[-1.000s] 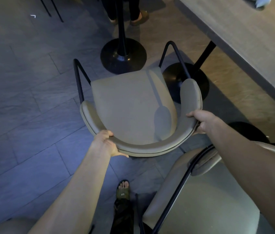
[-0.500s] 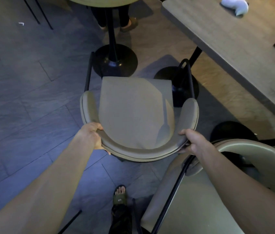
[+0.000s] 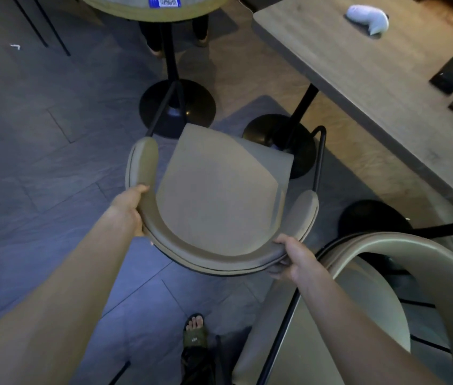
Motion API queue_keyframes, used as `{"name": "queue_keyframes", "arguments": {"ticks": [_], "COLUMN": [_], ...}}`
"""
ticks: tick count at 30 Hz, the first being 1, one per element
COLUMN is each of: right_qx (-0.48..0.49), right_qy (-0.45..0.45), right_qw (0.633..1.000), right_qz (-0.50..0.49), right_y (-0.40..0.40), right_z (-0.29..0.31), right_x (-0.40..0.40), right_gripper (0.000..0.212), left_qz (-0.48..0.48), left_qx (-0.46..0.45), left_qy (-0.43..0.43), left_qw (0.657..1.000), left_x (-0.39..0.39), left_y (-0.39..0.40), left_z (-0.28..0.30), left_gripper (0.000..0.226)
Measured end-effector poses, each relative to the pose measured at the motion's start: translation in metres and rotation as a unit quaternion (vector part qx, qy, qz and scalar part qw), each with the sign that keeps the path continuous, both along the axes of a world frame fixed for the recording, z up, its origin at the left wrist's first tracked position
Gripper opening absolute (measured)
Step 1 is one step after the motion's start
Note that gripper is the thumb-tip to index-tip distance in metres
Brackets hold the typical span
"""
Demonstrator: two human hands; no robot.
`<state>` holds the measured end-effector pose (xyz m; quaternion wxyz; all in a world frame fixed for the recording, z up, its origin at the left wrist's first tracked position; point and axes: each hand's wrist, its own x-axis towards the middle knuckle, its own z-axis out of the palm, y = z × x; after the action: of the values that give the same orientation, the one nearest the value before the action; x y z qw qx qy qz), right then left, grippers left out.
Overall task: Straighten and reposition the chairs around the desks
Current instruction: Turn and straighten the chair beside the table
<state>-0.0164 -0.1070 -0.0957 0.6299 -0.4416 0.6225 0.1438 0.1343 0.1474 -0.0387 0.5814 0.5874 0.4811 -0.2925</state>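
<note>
Gripping the curved backrest of a beige chair (image 3: 219, 201), both hands are clenched on its padded rim. The left hand (image 3: 129, 209) wraps the rim where the backrest bends into the left armrest, thumb on top and fingers hidden beneath. The right hand (image 3: 293, 258) clasps the near right curve of the same rim, fingers curled under the edge. Both bare forearms stretch forward from the lower corners of the view.

The chair stands on the grey tiled floor (image 3: 39, 176), its seat turned toward the far right, so its front edge points at the long wooden desk (image 3: 358, 79). A thin black metal frame rises at its right side, and another black rod slants up at its far left corner. The seat's front corner overlaps the round black base (image 3: 281, 140) of the desk's pedestal leg. Beyond the chair's far left corner sits a second round black base (image 3: 178, 107) carrying the post of a round table (image 3: 142, 12) at the top edge of the view.

On the desk lie a white crumpled object (image 3: 368, 18) near its far edge and a dark phone (image 3: 451, 73) toward the right edge. A second beige chair (image 3: 372, 301) stands just beside the right hand, at the lower right. A sandalled foot (image 3: 194, 334) rests on the floor at the bottom edge.
</note>
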Motion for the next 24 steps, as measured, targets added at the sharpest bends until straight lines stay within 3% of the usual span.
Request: {"name": "queue_keyframes", "arguments": {"ticks": [4, 7, 10, 11, 13, 16, 21, 24], "right_qx": [-0.011, -0.013, -0.036, -0.045, -0.034, -0.043, -0.037, -0.037], "right_qy": [0.006, -0.013, -0.024, -0.031, -0.018, -0.006, -0.026, -0.031], "right_qw": [0.999, 0.999, 0.999, 0.998, 0.999, 0.998, 0.999, 0.999], "right_qz": [-0.031, -0.038, -0.025, -0.019, 0.001, 0.041, 0.01, -0.021], "right_y": [-0.02, -0.026, -0.053, -0.06, -0.049, -0.036, -0.027, -0.01], "right_z": [0.016, 0.027, -0.02, -0.035, -0.011, 0.02, 0.007, -0.001], "right_x": [0.011, 0.024, 0.027, 0.026, 0.027, 0.024, 0.017, 0.007], "right_gripper": [0.058, 0.048, 0.088, 0.088, 0.065, 0.032, 0.039, 0.031], "left_qz": [0.039, 0.078, 0.079, 0.091, 0.116, 0.131, 0.095, 0.085], "left_qx": [-0.04, -0.062, -0.099, -0.119, -0.168, -0.143, -0.1, -0.069], "left_qy": [0.001, 0.032, 0.091, 0.092, 0.071, 0.04, 0.024, 0.001], "left_qw": [0.998, 0.994, 0.988, 0.984, 0.976, 0.98, 0.99, 0.994], "left_x": [-0.016, -0.034, -0.07, -0.083, -0.099, -0.102, -0.088, -0.074], "left_y": [-0.004, -0.01, -0.022, -0.028, -0.037, -0.041, -0.031, -0.02], "left_z": [0.004, -0.005, -0.015, -0.018, -0.026, -0.044, -0.058, -0.072], "left_gripper": [0.025, 0.023, 0.043, 0.052, 0.059, 0.056, 0.045, 0.045]}}
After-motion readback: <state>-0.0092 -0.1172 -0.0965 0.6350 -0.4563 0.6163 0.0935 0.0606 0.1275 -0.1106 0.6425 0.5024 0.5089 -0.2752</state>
